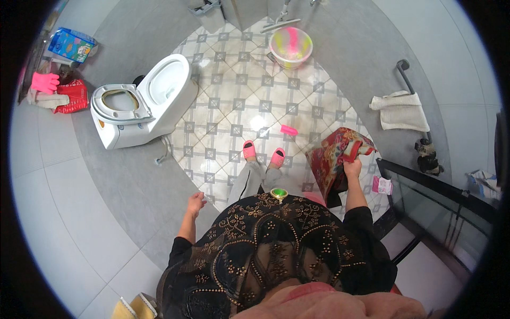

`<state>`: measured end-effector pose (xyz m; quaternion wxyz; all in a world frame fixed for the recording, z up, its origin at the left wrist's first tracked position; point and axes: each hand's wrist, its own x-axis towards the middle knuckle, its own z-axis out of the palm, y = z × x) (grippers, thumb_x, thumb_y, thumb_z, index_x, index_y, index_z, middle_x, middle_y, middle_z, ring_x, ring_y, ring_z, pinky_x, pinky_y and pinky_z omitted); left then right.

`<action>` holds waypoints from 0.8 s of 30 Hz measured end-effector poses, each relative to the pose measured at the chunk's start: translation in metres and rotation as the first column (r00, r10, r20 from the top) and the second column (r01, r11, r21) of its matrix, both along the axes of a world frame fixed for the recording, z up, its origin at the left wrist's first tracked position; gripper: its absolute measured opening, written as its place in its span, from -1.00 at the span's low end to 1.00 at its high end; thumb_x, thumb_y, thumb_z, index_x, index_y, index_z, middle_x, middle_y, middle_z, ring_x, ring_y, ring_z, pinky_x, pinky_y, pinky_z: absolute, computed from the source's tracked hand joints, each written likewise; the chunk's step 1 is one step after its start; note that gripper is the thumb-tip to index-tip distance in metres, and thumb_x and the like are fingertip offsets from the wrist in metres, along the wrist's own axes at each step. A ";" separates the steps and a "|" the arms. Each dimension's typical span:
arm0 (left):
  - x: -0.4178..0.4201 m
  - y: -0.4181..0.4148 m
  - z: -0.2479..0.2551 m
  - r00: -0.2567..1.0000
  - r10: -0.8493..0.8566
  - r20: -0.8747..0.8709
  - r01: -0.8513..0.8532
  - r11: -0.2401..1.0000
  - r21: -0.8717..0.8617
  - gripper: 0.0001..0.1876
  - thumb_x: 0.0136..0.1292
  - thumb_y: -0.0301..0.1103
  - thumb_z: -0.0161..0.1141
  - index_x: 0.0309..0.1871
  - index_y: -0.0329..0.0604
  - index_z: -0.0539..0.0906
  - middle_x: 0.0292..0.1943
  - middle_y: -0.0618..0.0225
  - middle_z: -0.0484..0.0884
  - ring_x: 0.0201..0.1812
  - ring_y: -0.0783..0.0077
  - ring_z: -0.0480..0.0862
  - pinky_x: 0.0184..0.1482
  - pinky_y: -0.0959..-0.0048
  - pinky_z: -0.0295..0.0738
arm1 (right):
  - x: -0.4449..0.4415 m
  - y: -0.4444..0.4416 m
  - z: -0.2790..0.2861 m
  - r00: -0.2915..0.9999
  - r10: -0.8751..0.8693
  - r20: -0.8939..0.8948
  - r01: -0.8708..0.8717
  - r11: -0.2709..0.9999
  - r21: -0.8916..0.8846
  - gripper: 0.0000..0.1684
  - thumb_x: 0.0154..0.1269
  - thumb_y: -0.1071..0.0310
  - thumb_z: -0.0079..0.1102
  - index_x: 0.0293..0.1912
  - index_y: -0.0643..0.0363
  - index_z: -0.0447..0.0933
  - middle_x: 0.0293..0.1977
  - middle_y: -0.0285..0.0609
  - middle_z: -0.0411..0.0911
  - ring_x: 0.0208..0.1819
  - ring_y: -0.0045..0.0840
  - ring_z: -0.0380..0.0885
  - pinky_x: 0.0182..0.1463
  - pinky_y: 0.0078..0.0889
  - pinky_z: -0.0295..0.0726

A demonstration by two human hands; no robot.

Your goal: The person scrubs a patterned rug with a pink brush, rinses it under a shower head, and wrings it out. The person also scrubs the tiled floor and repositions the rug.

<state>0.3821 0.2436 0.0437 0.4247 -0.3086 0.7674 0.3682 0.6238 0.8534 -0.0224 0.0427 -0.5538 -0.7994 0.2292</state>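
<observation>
A red floral mat with a dark backing hangs folded from my right hand, gripped by its bound edge. It hangs beside my right leg, low over the tiled floor; I cannot tell whether it touches. My left hand is at my left side with nothing in it, its fingers loosely bent and a little apart. Both feet wear pink slippers. A small pink object lies on the tiles ahead of them.
To the left stands a white toilet with its lid raised. A colour-streaked bucket and a squeegee are ahead, near a bin. On the right are a towel on a wall bar and a dark-framed glass door.
</observation>
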 end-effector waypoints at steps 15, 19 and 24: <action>-0.151 0.090 -0.044 0.817 -0.494 -0.298 0.519 0.854 0.008 -0.65 0.28 -0.13 0.08 -0.06 -0.20 0.59 -0.32 0.38 0.60 -0.32 0.52 0.63 -0.33 0.58 0.47 | -0.013 -0.002 0.023 1.000 0.002 0.017 0.000 0.992 -0.127 -0.52 -0.05 0.04 0.28 -0.15 0.11 0.54 -0.36 0.03 0.59 -0.21 -0.04 0.53 -0.20 -0.13 0.51; -0.230 0.205 -0.040 0.197 -0.791 -0.579 0.797 0.473 -0.375 -0.78 0.19 -0.26 0.14 -0.21 -0.19 0.64 -0.24 0.05 0.61 -0.22 0.07 0.61 -0.19 0.29 0.50 | -0.012 0.000 0.027 0.997 -0.082 -0.013 0.078 0.982 -0.170 -0.50 -0.05 0.05 0.29 -0.12 0.09 0.53 -0.34 0.03 0.58 -0.20 -0.04 0.52 -0.20 -0.14 0.50; -0.346 0.397 -0.020 -0.241 -0.818 -0.523 0.785 0.152 -0.600 -0.74 0.18 -0.22 0.13 -0.10 -0.09 0.58 -0.18 0.12 0.51 -0.18 0.03 0.56 -0.19 0.18 0.48 | -0.034 -0.002 0.037 0.987 -0.126 0.101 0.142 0.973 -0.183 -0.49 -0.05 0.09 0.27 -0.08 0.09 0.49 -0.30 0.07 0.57 -0.21 -0.01 0.52 -0.20 -0.16 0.50</action>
